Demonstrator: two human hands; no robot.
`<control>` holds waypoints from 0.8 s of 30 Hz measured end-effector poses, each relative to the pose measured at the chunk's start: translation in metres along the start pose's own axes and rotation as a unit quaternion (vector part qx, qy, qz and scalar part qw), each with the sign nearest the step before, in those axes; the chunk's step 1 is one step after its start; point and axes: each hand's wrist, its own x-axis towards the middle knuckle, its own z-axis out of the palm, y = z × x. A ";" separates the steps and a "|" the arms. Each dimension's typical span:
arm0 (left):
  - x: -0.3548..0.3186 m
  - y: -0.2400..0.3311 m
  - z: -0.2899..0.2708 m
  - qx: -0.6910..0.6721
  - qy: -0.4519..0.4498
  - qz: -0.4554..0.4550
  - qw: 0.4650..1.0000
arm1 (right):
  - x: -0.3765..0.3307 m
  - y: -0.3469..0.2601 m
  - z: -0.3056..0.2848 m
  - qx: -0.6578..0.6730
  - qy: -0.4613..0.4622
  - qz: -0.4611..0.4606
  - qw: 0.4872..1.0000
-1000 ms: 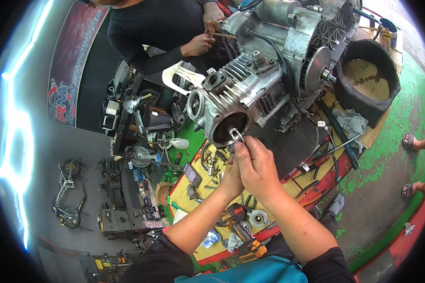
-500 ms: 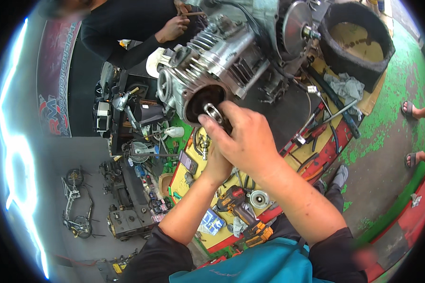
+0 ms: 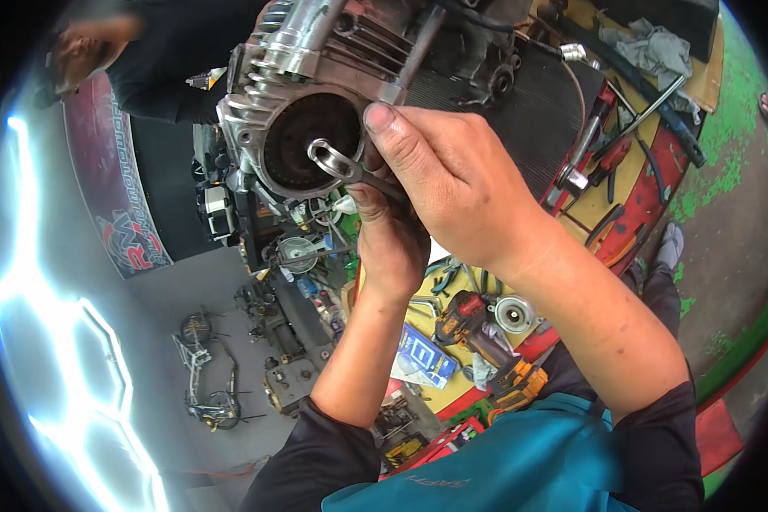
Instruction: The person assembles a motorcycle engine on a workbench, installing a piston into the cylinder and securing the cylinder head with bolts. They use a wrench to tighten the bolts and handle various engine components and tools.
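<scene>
A finned metal engine cylinder (image 3: 307,51) lies on its side at the top of the view, its round bore (image 3: 303,141) facing me. A metal connecting rod (image 3: 337,160) sticks out of the bore, its ring end showing. My right hand (image 3: 452,179) grips the rod from above, thumb against the cylinder's edge. My left hand (image 3: 392,235) is under the right one, fingers closed around the same rod. Most of the rod is hidden by my hands.
Another person in black (image 3: 158,72) works at the upper left. Wrenches and pliers (image 3: 610,154) lie on the red-and-yellow bench to the right. A cordless driver (image 3: 478,328), a round bearing (image 3: 514,314) and a blue packet (image 3: 422,357) lie below my hands. Engine parts (image 3: 290,256) crowd the left.
The view has closed in on the cylinder, which now fills the top. Both hands stayed on the rod at the bore, and the right hand has shifted over it.
</scene>
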 end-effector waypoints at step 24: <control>-0.013 -0.011 -0.035 0.372 -0.024 0.086 0.924 | -0.014 0.005 0.021 -0.216 0.038 -0.120 0.968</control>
